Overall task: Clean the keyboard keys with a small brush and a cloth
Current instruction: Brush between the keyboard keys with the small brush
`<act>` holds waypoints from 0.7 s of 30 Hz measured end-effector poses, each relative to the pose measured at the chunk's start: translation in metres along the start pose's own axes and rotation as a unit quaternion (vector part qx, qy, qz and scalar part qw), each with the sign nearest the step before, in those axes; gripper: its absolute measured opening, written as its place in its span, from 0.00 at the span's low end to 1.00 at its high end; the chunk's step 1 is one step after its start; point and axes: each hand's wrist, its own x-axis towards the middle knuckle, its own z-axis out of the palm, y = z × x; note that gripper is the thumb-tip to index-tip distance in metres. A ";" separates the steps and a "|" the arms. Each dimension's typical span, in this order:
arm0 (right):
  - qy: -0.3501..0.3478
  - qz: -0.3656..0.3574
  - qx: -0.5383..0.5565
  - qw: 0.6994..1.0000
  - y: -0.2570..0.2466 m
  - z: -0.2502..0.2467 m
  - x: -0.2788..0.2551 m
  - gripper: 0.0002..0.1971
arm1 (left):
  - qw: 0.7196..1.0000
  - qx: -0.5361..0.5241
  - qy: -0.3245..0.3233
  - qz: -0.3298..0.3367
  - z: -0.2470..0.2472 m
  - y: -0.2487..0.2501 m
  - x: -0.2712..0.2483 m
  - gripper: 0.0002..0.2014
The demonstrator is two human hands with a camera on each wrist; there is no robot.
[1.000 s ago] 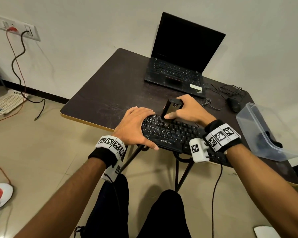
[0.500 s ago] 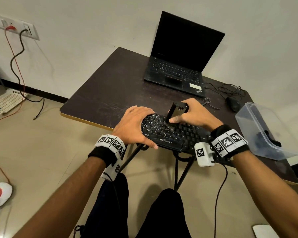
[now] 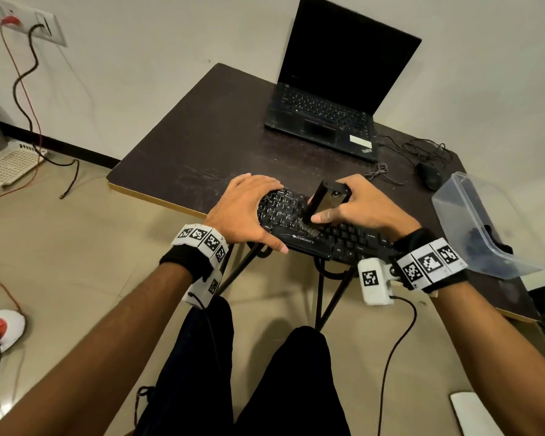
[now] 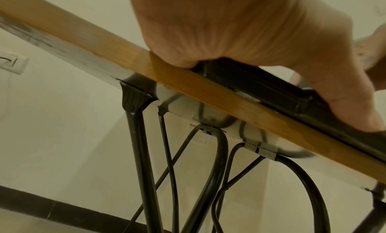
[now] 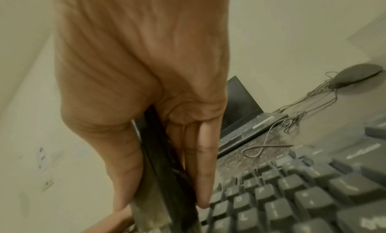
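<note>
A black keyboard (image 3: 343,239) lies at the near edge of the dark table (image 3: 202,146). My left hand (image 3: 249,209) lies flat over its left end, fingers straight, with the thumb along the front edge (image 4: 334,94). My right hand (image 3: 356,209) grips a small black brush (image 3: 326,198) between thumb and fingers. The brush stands tilted, and its bristles (image 3: 309,228) touch the lower key rows near the middle. In the right wrist view the brush (image 5: 165,170) runs down between thumb and fingers onto the keyboard (image 5: 292,195). No cloth is plainly in view.
An open black laptop (image 3: 324,114) stands at the back of the table. A mouse (image 3: 428,176) with tangled cable lies to its right. A clear plastic box (image 3: 485,221) with something dark inside sits at the right edge. The table's metal legs (image 4: 142,154) stand below.
My right hand has carried the brush a little to the right and toward the nearer key rows. The left hand has stayed on the keyboard's left end.
</note>
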 end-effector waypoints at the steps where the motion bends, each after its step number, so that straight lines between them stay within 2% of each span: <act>1: 0.021 0.006 0.011 1.000 0.003 0.000 0.001 0.12 | 1.000 -0.001 0.002 0.002 0.001 0.000 0.000 0.66; 6: 0.039 0.000 -0.008 0.999 0.002 0.015 0.001 0.11 | 1.000 -0.005 0.006 0.004 0.000 0.001 -0.001 0.65; 11: 0.113 -0.003 0.041 0.993 0.006 0.027 -0.006 0.13 | 1.000 0.001 0.016 0.003 0.000 0.002 -0.004 0.65; 15: 0.114 -0.027 0.044 0.992 0.006 0.041 -0.024 0.10 | 0.999 0.004 0.032 0.008 0.000 0.002 -0.007 0.64; 19: 0.188 -0.007 0.044 0.981 0.013 0.042 -0.030 0.09 | 0.999 0.022 0.046 0.007 0.003 0.003 -0.011 0.65; 21: 0.183 -0.013 0.039 0.982 0.008 0.048 -0.033 0.09 | 0.998 0.028 0.052 0.002 0.002 0.003 -0.013 0.65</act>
